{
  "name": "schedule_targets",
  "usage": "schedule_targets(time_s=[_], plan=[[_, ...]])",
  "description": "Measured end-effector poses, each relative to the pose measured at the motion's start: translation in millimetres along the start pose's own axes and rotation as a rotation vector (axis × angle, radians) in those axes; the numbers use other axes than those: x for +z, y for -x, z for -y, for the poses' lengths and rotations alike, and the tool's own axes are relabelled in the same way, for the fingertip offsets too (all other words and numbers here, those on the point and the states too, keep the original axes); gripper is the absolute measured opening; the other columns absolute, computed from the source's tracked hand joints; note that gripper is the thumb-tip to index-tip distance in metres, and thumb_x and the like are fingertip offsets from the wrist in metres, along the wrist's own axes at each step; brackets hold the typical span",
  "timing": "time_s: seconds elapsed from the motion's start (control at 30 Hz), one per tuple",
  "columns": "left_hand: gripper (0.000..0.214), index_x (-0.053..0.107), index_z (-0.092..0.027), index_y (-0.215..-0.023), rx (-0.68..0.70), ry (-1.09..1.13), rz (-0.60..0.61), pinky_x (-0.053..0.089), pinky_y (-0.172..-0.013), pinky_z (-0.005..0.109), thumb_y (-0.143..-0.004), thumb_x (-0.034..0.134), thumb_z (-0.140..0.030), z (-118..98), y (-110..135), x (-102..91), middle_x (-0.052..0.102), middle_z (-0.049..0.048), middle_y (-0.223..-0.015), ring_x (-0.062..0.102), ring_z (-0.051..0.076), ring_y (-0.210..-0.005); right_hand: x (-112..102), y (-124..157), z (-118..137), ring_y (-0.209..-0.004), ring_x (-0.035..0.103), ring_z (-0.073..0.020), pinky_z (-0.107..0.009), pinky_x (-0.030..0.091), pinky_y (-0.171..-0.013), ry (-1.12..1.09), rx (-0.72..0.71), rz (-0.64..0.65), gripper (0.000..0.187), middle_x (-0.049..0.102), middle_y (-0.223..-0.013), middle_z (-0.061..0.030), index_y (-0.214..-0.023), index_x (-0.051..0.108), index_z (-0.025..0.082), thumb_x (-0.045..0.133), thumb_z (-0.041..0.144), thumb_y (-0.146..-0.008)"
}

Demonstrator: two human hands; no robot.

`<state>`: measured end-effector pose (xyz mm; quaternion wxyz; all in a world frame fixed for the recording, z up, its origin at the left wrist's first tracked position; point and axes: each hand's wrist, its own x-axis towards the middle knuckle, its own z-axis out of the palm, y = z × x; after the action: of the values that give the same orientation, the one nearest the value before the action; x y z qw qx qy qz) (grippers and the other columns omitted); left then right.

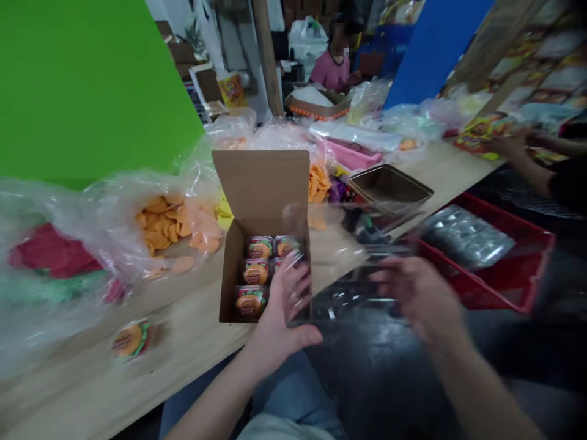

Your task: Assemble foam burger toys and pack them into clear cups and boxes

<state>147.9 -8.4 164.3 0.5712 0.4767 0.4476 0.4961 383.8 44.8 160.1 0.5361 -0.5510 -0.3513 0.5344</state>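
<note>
My left hand (pixel 287 299) reaches over the right side of an open brown cardboard box (pixel 229 275), thumb apart from the fingers. Inside the box, small clear packs with burger-shaped toys (pixel 255 273) lie in two columns; my left hand hides some of them. My right hand (pixel 419 296), smeared by motion, is to the right of the box. Its fingers are at the right edge of a clear plastic piece (pixel 342 305), which spans the gap between my hands and is blurred. One more burger pack (pixel 131 341) lies on the table at the left.
Plastic bags with orange pieces (pixel 160 223) and red pieces (pixel 52 250) line the table's back. A brown tray (pixel 389 183) and a pink basket (pixel 351 154) stand right of the box. Clear plastic packs fill a red crate (pixel 527 281). A co-worker's hands (pixel 509 145) touch a yellow box.
</note>
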Motion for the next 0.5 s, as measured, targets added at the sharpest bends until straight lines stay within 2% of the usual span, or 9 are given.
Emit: schedule_targets(time_s=[0.1,0.17,0.23,0.3,0.4,0.5], plan=[[0.061,0.039,-0.023,-0.124,-0.155,0.120,-0.190,0.048,-0.083,0.038,-0.071,0.067,-0.032,-5,15,-18.5,0.057,0.0120,-0.118,0.062,0.020,-0.091,40,21,-11,-0.071,0.063,-0.0166,-0.026,0.047,-0.054,-0.182,0.084,0.129,0.014,0.060,-0.086,-0.0026,-0.075,0.052,0.019,0.055,0.033,-0.078],[0.048,0.045,-0.021,-0.115,-0.179,0.114,-0.302,0.049,-0.080,0.032,-0.073,0.066,-0.028,-8,35,-41.3,0.061,0.0095,-0.112,0.062,0.018,-0.089,62,28,-18,-0.071,0.062,-0.0161,-0.026,0.047,-0.057,-0.206,0.156,0.271,0.017,0.061,-0.084,-0.0036,-0.075,0.054,0.017,0.055,0.034,-0.079],[0.049,0.045,-0.022,-0.115,-0.182,0.103,-0.352,0.050,-0.078,0.030,-0.071,0.067,-0.028,-11,55,-62.9,0.063,0.0082,-0.109,0.062,0.017,-0.088,77,33,-22,-0.074,0.062,-0.0165,-0.027,0.048,-0.062,-0.176,0.196,0.376,0.021,0.062,-0.085,-0.0058,-0.077,0.056,0.016,0.053,0.037,-0.081],[0.051,0.046,-0.022,-0.116,-0.189,0.095,-0.375,0.050,-0.076,0.028,-0.070,0.069,-0.028,-13,71,-78.3,0.064,0.0081,-0.107,0.063,0.016,-0.085,88,38,-23,-0.079,0.062,-0.0172,-0.028,0.049,-0.067,-0.145,0.176,0.397,0.024,0.063,-0.090,-0.0071,-0.085,0.057,0.016,0.053,0.040,-0.082],[0.052,0.047,-0.021,-0.115,-0.180,0.134,-0.408,0.049,-0.074,0.025,-0.069,0.069,-0.028,-13,84,-89.2,0.064,0.0080,-0.109,0.063,0.014,-0.082,98,44,-20,-0.085,0.061,-0.0184,-0.032,0.049,-0.072,-0.114,0.096,0.406,0.032,0.062,-0.100,-0.0078,-0.102,0.053,0.020,0.054,0.044,-0.081],[0.049,0.045,-0.024,-0.116,-0.087,0.235,-0.519,0.048,-0.074,0.023,-0.072,0.067,-0.029,-9,88,-94.0,0.061,0.0062,-0.113,0.063,0.010,-0.076,104,52,-22,-0.092,0.060,-0.0203,-0.036,0.049,-0.077,-0.079,0.042,0.447,0.038,0.060,-0.106,-0.0093,-0.111,0.048,0.021,0.049,0.047,-0.083]])
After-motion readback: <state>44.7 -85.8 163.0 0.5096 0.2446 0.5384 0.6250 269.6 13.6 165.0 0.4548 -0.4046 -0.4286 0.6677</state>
